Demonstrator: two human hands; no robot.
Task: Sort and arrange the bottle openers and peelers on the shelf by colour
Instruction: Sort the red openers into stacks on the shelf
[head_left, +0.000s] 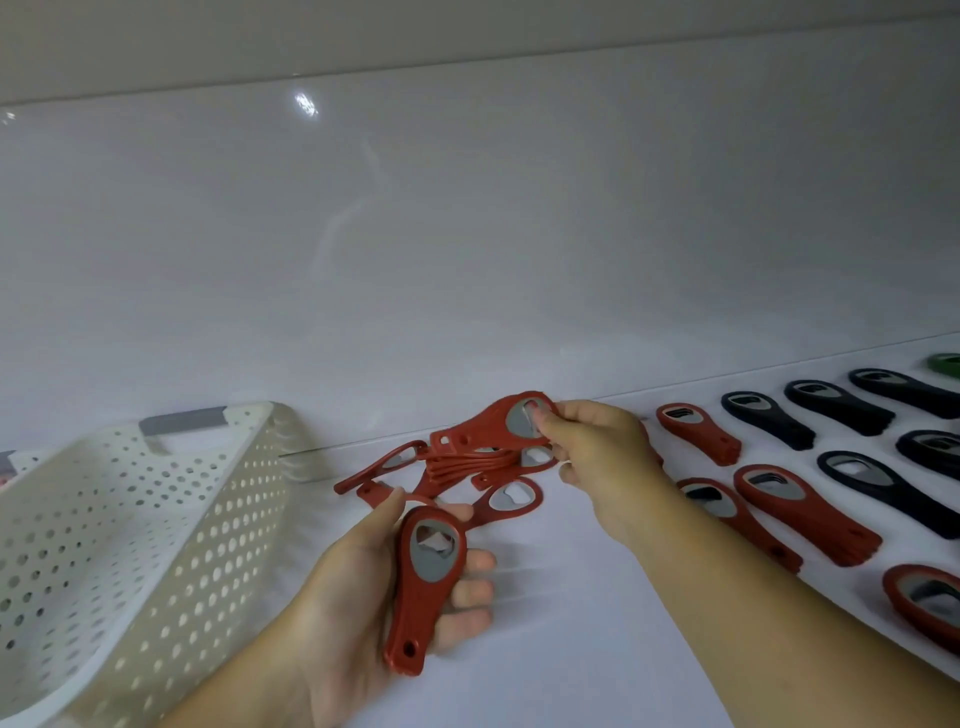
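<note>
My left hand (358, 603) grips a red bottle opener (423, 587) by its handle, head pointing away from me. My right hand (597, 452) pinches the metal head of another red opener (488, 428), lifted just above a loose pile of red openers (467, 467) on the white shelf (571, 623). To the right, red openers lie in rows (802, 506), with one nearer the back (696, 431). Beyond them lie black openers (763, 418). A green one (945, 364) shows at the far right edge.
A cream perforated plastic basket (130, 519) with a grey handle stands at the left on the shelf. A glossy white back wall (467, 234) rises behind everything. Bare shelf surface lies between my arms and in front of the pile.
</note>
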